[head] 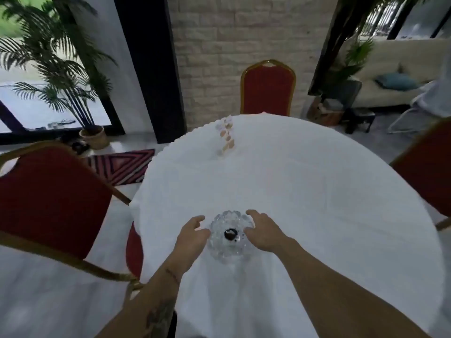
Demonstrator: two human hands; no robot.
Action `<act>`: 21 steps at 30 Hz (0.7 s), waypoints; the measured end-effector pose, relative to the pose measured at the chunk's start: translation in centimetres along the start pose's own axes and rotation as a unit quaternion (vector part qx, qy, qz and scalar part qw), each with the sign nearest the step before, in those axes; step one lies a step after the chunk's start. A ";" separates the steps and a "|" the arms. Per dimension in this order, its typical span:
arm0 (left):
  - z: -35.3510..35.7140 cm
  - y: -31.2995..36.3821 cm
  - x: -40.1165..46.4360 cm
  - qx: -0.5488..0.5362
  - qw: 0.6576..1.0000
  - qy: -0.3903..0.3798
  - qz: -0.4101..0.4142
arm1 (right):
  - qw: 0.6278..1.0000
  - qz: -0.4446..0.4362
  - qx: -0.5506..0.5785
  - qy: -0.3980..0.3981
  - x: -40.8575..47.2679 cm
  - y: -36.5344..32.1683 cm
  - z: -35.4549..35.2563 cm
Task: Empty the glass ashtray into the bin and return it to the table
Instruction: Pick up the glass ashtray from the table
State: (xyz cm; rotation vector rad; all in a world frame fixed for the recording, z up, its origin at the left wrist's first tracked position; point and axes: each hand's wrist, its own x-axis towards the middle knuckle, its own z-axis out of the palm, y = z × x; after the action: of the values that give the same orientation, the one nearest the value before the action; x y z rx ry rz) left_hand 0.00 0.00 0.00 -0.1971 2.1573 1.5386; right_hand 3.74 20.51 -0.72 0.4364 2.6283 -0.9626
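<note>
A glass ashtray (230,236) sits near the front edge of a round table (305,191) under a white cloth; a dark lump lies in its centre, so it looks not yet emptied; the left hand (191,236) and right hand (264,234) flank it, fingers spread, gripping nothing; no bin is in view; lifting, emptying and returning all remain.

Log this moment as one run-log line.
stage: reaching | left hand: open, at ashtray's left rim | right hand: open, at right rim | glass ashtray: on white table, dark debris inside, not lifted
</note>
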 end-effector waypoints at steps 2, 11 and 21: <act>1.0 0.0 0.7 0.011 1.000 -0.011 -0.001 | 1.000 0.001 0.019 -0.007 1.1 0.4 0.2; 3.4 -1.2 2.5 -0.002 1.000 0.011 -0.025 | 0.998 -0.016 0.050 -0.016 3.2 0.9 1.3; 1.4 -1.5 -0.8 -0.001 0.999 0.039 -0.007 | 0.992 -0.053 0.110 -0.006 2.1 -0.7 1.7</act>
State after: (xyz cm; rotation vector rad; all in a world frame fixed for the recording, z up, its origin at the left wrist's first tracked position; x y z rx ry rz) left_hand 1.66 0.61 -1.28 -0.2767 2.2088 1.5495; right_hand 1.89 19.19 -2.35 0.3426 2.5661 -1.2933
